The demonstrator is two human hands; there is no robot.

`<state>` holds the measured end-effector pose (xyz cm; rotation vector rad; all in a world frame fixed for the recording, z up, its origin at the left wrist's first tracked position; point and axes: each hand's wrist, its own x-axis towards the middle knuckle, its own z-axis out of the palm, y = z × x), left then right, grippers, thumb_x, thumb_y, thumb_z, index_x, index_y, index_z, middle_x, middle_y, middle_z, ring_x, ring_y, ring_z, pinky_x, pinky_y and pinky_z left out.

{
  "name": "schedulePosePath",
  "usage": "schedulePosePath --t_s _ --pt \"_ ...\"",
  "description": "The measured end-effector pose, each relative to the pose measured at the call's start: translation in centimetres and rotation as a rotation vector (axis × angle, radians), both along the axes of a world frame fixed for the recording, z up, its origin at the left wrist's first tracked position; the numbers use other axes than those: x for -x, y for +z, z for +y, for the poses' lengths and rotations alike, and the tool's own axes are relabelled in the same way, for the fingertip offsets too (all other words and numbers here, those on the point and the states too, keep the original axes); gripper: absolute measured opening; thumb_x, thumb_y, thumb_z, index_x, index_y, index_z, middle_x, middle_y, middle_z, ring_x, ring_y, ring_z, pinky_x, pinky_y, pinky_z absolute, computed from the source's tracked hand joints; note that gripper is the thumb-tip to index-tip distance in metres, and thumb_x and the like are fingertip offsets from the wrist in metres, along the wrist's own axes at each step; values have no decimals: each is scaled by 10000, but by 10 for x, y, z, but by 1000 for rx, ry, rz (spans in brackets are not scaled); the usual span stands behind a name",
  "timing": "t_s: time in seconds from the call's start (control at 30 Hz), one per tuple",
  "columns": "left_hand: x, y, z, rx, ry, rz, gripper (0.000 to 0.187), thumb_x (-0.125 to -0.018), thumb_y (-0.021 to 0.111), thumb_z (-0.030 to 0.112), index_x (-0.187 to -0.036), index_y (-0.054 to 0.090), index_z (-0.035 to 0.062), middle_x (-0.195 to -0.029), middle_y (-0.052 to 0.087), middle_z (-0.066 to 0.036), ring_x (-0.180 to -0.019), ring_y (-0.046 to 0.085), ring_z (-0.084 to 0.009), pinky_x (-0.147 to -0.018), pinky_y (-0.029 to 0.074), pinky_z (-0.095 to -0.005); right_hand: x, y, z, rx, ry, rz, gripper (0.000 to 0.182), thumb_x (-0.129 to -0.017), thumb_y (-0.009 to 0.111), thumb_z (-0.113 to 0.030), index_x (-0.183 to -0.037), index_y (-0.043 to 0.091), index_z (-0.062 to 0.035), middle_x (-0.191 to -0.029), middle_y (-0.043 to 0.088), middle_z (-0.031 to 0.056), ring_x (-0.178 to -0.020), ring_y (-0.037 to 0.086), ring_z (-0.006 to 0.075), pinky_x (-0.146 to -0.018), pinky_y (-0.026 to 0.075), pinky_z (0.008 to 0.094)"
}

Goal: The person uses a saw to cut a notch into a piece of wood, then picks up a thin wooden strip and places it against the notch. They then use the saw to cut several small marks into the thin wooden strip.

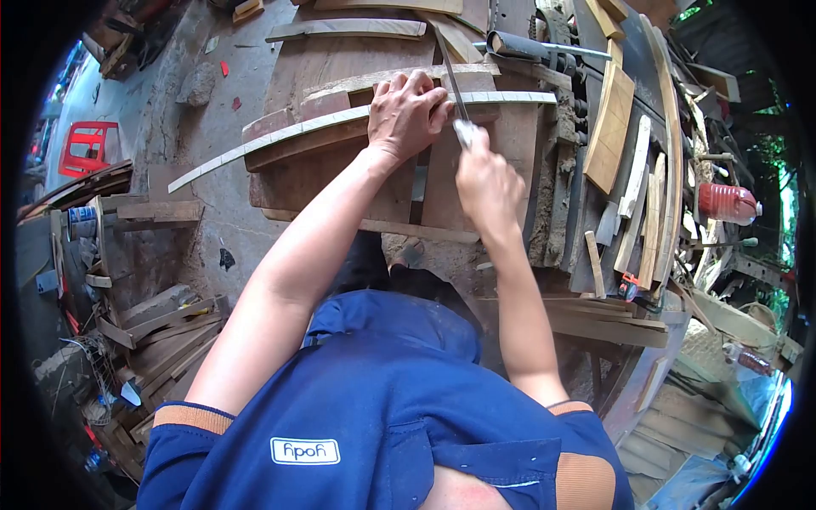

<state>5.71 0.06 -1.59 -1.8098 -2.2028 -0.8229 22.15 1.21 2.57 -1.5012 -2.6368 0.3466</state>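
Observation:
My left hand is closed over a long, curved wooden strip, its fingers bent and pressing it down on the workbench. Short cross lines run at intervals along the strip's pale edge. In my right hand is the pale handle of a handsaw, gripped just to the right of my left hand. The saw's narrow dark blade points away from me and crosses the strip; its teeth cannot be made out. Under the strip lie a brown curved wood piece and broad boards.
More curved wood pieces lie at the bench's far side. On the right, a metal bar, a wide plank, a tape measure and a red-liquid bottle sit among offcuts. A red plastic chair stands at left.

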Motion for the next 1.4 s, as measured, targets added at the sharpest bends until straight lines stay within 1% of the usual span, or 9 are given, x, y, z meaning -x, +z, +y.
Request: schedulePosePath --t_s 0.1,0.23,0.4,0.63,0.83,1.0,1.23,1.27,1.4 --pt "0 -1 0 -20 0 -7 164 -830 693 315 -931 737 195 -969 606 5 -949 578 -219 -834 457 -385 -21 6 -15 33 -8 -3 269 -957 463 -221 -1162 525 -58 -750 701 209 -704 706 386 -618 567 511" --pt "-2 -2 1 -20 12 -7 199 -825 699 320 -960 740 180 -974 608 3 -953 577 -220 -850 453 -382 24 -7 17 10 -37 51 179 -972 425 -208 -1023 504 -56 -751 700 209 -754 710 382 -665 571 493" --pt "-1 -1 3 -19 3 -15 188 -828 679 330 -936 736 188 -970 609 -5 -955 575 -230 -852 448 -392 -13 4 -14 62 -44 4 221 -967 451 -223 -1117 495 -66 -754 699 215 -725 709 387 -636 566 515" --pt "0 -6 2 -24 4 -17 188 -829 662 351 -910 732 196 -966 609 -10 -959 575 -233 -860 433 -416 24 -10 18 -47 -7 68 187 -954 459 -188 -1053 518 -40 -764 698 228 -740 710 385 -650 568 505" --pt "0 -7 0 7 10 -30 174 -824 670 340 -909 731 201 -975 613 -3 -966 572 -235 -863 434 -414 -21 5 -17 26 -8 40 222 -956 474 -214 -1092 518 -45 -743 694 225 -713 705 392 -623 562 517" --pt "0 -5 2 -33 5 -18 182 -826 670 342 -918 736 200 -977 615 -3 -977 570 -235 -859 438 -405 29 -11 23 -27 -13 49 190 -964 434 -189 -1072 503 -49 -772 703 213 -749 711 384 -665 567 502" --pt "0 -7 1 -51 7 -47 180 -825 668 344 -917 737 205 -980 618 0 -982 571 -231 -872 437 -398 -7 11 -8 131 -51 35 265 -974 420 -245 -1137 509 -56 -834 691 262 -806 687 438 -717 541 554" --pt "0 -8 2 -38 8 -43 183 -826 665 344 -924 737 206 -980 619 1 -988 572 -231 -866 436 -400 2 5 2 58 -10 19 201 -962 431 -190 -1071 514 -42 -777 702 224 -757 711 389 -655 570 509" --pt "0 -6 1 -21 5 -29 179 -828 662 342 -915 733 203 -979 616 -1 -988 573 -232 -864 431 -407 23 -10 18 -20 -16 38 202 -961 445 -194 -1071 517 -41 -780 703 223 -754 710 390 -655 568 510"
